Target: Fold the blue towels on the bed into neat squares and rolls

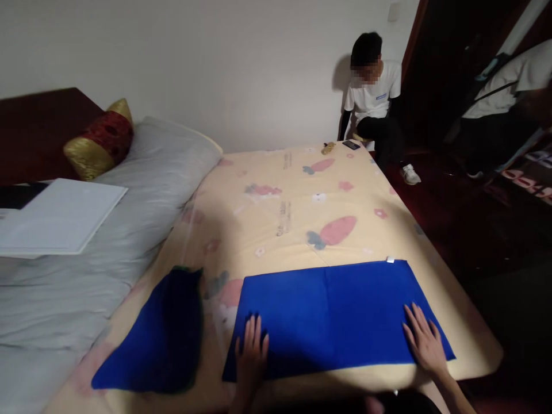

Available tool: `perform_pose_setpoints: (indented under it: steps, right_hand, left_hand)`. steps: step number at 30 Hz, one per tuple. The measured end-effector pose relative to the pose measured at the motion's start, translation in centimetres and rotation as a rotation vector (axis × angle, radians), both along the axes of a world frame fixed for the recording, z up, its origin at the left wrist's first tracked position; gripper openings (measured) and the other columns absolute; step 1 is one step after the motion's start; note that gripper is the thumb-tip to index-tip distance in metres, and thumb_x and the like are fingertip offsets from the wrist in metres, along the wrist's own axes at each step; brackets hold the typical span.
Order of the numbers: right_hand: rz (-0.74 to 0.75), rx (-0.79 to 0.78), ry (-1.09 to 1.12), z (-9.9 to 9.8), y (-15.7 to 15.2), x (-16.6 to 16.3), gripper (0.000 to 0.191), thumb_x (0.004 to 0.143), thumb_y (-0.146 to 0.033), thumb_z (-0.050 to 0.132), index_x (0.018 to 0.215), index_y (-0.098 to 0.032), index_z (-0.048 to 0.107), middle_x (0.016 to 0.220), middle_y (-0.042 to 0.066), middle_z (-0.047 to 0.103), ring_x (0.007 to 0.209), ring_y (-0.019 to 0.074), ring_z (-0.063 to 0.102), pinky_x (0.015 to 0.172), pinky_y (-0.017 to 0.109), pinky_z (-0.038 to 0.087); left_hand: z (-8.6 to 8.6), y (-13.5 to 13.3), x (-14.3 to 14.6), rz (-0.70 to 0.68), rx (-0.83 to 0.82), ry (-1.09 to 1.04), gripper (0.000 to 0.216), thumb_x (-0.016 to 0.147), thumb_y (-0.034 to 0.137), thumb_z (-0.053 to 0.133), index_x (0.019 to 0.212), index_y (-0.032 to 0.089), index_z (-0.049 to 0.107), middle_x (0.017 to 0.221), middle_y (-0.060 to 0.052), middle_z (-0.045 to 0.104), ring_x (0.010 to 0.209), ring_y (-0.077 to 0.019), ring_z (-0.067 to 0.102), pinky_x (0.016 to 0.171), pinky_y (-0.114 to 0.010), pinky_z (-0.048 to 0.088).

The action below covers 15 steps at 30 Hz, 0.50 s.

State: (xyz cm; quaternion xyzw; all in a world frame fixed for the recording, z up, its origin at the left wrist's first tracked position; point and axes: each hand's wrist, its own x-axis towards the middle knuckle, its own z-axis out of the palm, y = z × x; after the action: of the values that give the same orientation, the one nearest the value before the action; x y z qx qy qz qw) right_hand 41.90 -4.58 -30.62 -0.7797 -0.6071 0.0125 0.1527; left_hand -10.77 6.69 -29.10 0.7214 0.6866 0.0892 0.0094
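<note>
A blue rectangular cloth (319, 310) lies spread flat on the bed, with a crease down its middle and a small white tag on its far edge. My left hand (251, 351) rests on the cloth's left end, palm down and fingers apart. On the right end lies my right hand (425, 340), its fingers also stretched out and spread. To the left, a second blue cloth (159, 339) sits rumpled, its right part in dark shadow. Neither hand touches that one.
The bed has a cream sheet (276, 167) printed with carrots. Grey bedding (142, 230), a white board (64, 215) and a red-gold cushion (101, 141) lie left. A phone (351, 145) is at the far edge. One person (373, 98) sits beyond; another (509, 92) stands right.
</note>
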Motion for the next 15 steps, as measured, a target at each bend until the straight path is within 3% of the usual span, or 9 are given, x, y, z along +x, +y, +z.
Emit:
perform_pose_setpoints:
  steps: [2, 4, 7, 9, 11, 13, 15]
  right_hand:
    - [-0.073, 0.0, 0.041, -1.5, -5.0, 1.8, 0.063, 0.092, -0.049, 0.027, 0.153, -0.034, 0.015, 0.157, 0.004, 0.027, 0.141, 0.0292, 0.03, 0.11, 0.052, 0.026]
    - [-0.101, -0.022, 0.064, -2.3, -8.2, 3.9, 0.065, 0.09, -0.05, 0.029, 0.152, -0.037, 0.015, 0.156, 0.002, 0.029, 0.141, 0.0296, 0.03, 0.11, 0.053, 0.026]
    - [-0.195, 0.022, 0.073, -1.8, -8.9, 5.1, 0.064, 0.089, -0.052, 0.028, 0.151, -0.036, 0.021, 0.155, 0.005, 0.033, 0.14, 0.0313, 0.031, 0.108, 0.056, 0.026]
    - [-0.289, 0.114, 0.102, -0.4, -7.0, 3.8, 0.063, 0.088, -0.055, 0.027, 0.147, -0.031, 0.033, 0.152, 0.009, 0.037, 0.138, 0.0347, 0.035, 0.105, 0.06, 0.027]
    - [-0.336, 0.2, 0.208, 1.4, -3.8, 0.6, 0.061, 0.086, -0.058, 0.031, 0.134, -0.027, 0.051, 0.143, 0.015, 0.047, 0.13, 0.0386, 0.043, 0.103, 0.063, 0.028]
    - [-0.321, 0.24, 0.446, 3.2, -0.6, -4.4, 0.055, 0.083, -0.062, 0.038, 0.113, -0.025, 0.065, 0.126, 0.016, 0.06, 0.119, 0.0392, 0.053, 0.101, 0.06, 0.034]
    - [-0.262, 0.229, 0.83, 4.6, 1.6, -10.4, 0.051, 0.078, -0.065, 0.047, 0.099, -0.024, 0.069, 0.109, 0.013, 0.068, 0.109, 0.0354, 0.06, 0.098, 0.053, 0.042]
  left_hand:
    - [-0.5, -3.5, -3.1, 0.075, -0.019, 0.007, 0.058, 0.096, 0.037, 0.021, 0.152, 0.028, 0.014, 0.154, -0.007, 0.036, 0.143, -0.0247, 0.028, 0.11, -0.054, 0.027]
    - [-0.5, -5.2, -5.9, 0.122, -0.047, 0.013, 0.057, 0.095, 0.038, 0.022, 0.152, 0.033, 0.015, 0.15, -0.005, 0.043, 0.141, -0.0252, 0.032, 0.107, -0.057, 0.03]
    - [0.3, -4.6, -7.1, 0.167, -0.014, 0.016, 0.057, 0.095, 0.039, 0.023, 0.152, 0.037, 0.012, 0.15, -0.001, 0.042, 0.142, -0.0242, 0.031, 0.11, -0.06, 0.024]
    - [1.3, -2.7, -5.2, 0.135, 0.07, -0.002, 0.059, 0.096, 0.038, 0.024, 0.153, 0.031, 0.011, 0.153, -0.005, 0.037, 0.143, -0.0241, 0.027, 0.113, -0.057, 0.02]
    - [2.4, 0.0, -1.5, 0.025, 0.13, -0.044, 0.059, 0.096, 0.036, 0.028, 0.153, 0.025, 0.017, 0.153, -0.008, 0.036, 0.143, -0.0241, 0.027, 0.115, -0.052, 0.02]
    - [3.5, 3.2, 3.7, -0.109, 0.114, -0.091, 0.055, 0.096, 0.033, 0.031, 0.151, 0.024, 0.027, 0.152, -0.009, 0.038, 0.142, -0.0242, 0.029, 0.115, -0.049, 0.019]
    - [4.5, 6.5, 9.4, -0.275, 0.024, -0.141, 0.049, 0.095, 0.027, 0.038, 0.144, 0.025, 0.041, 0.149, -0.008, 0.043, 0.14, -0.0234, 0.034, 0.113, -0.045, 0.023]
